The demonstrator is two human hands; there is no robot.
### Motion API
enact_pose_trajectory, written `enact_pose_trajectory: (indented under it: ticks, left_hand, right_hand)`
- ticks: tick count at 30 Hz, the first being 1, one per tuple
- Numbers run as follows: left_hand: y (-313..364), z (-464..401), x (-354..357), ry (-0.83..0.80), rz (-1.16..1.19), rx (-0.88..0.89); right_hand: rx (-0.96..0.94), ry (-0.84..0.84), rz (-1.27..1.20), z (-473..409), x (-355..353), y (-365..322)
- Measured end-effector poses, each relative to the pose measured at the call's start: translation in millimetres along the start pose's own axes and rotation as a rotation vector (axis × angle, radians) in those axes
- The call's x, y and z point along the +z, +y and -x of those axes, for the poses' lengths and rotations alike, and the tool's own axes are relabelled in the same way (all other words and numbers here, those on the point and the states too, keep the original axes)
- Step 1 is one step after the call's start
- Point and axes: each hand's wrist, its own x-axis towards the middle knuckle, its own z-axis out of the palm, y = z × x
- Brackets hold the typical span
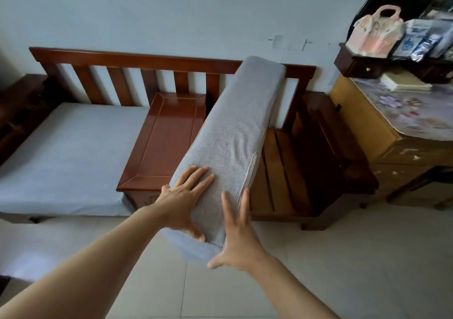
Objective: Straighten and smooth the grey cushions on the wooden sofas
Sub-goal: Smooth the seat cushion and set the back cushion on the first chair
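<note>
Presently, one grey cushion [235, 132] stands on edge, tilted, its far end leaning on the sofa's slatted backrest [137, 61] and its near end projecting past the seat front over the floor [343, 257]. My left hand [182, 203] lies flat on the cushion's upper face, fingers spread, thumb hooked on the near end; it presses but grips nothing. My right hand [239, 235] is open, fingers straight and together, laid against the cushion's right side at the near end, thumb out below; it too closes on nothing. A pale seam strip [252, 169] shows on the cushion's right edge. Right of the cushion, the bare seat slats [277, 166] are exposed. Left of it sits the sofa's built-in wooden tray [166, 137], and beyond that a second cushion [66, 156] lies flat on its seat. At far right, a cabinet [367, 127] carries a cloth [416, 107]; a pink bag [375, 32] sits on a dark shelf behind it.
</note>
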Motion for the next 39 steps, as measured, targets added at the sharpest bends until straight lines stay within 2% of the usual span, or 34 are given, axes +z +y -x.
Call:
enact_pose_trajectory:
  ticks: [3,5,12,17,24,39]
  left_hand:
    - [6.8,-3.3,1.0,0.032,0.020,-0.049]
    - [7.6,-11.0,-4.7,0.030,0.020,-0.068]
    - [22.0,-32.3,-15.4,-0.019,-0.015,-0.121]
    - [45.3,-58.7,-20.0,0.011,0.013,-0.212]
    - [51.1,-81.9,-14.1,0.163,-0.004,-0.255]
    - [-1.1,-139.5,-45.6,0.208,-0.009,-0.249]
  right_hand:
    - [0.008,0.106,0.046,-10.6,3.6,-1.4]
    - [-0.015,0.115,0.038,-21.9,-4.5,4.3]
    - [-0.061,-0.037,0.079,-54.8,-49.0,32.2]
    - [-0.058,-0.099,0.110,-78.6,-88.5,52.9]
    - [0.006,0.216,0.332,-69.6,-63.1,42.8]
    - [-0.018,0.254,0.322,-152.7,-78.5,37.8]
